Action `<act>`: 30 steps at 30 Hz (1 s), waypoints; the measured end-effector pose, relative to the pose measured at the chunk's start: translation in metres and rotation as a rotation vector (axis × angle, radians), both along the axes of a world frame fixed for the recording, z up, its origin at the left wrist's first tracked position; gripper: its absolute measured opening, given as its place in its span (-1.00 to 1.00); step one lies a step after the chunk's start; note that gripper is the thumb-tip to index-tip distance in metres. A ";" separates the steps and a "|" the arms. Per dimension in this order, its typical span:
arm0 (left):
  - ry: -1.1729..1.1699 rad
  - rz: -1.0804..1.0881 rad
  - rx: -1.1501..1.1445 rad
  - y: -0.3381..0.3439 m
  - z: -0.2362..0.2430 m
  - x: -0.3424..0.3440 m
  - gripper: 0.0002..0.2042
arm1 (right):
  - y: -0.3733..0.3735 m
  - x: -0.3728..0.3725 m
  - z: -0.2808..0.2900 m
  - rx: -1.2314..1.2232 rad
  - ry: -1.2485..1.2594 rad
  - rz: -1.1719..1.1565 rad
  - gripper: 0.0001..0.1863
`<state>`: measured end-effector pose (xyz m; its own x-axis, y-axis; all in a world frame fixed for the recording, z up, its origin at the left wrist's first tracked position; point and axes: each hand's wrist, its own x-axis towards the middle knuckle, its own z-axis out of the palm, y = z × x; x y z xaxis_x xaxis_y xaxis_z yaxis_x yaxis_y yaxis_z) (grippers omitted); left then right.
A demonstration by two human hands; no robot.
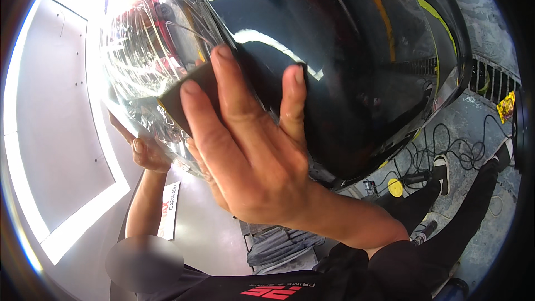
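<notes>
Pressing a pad (175,107) against a glassy headlight (136,58), right hand (253,159) holding it, left hand (151,155) apart, grip unclear, glossy curved bodywork (345,117), yellow packet (506,107).

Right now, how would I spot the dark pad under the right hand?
Find the clear headlight beside the glossy black bodywork. The right hand spreads across where they meet. Under its fingers lies the dark pad, dull and straight-edged, unlike the shiny surfaces around it.

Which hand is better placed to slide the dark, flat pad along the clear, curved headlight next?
Probably the right hand: it holds the pad at the headlight, while the left hand is lower left, apart from the pad.
</notes>
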<state>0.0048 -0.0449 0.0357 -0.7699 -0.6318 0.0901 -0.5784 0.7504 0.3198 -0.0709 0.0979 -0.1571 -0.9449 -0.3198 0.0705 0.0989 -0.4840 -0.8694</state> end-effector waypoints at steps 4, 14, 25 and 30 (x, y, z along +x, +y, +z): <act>-0.003 -0.013 -0.005 0.002 -0.007 -0.004 0.05 | 0.007 0.014 -0.004 0.029 0.035 -0.003 -0.66; 0.001 0.010 -0.014 0.005 -0.007 -0.005 0.07 | 0.011 0.017 -0.007 0.020 0.035 0.023 -0.65; -0.030 -0.006 -0.048 0.007 -0.003 -0.005 0.06 | -0.002 -0.002 -0.004 0.036 0.053 -0.028 -0.64; -0.036 -0.033 -0.056 -0.001 -0.009 -0.006 0.06 | 0.002 0.018 -0.013 0.035 0.084 -0.036 -0.65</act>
<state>-0.0015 -0.0460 0.0264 -0.7934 -0.6010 0.0967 -0.5637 0.7852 0.2563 -0.0528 0.0999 -0.1699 -0.9469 -0.2898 0.1392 0.0084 -0.4550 -0.8904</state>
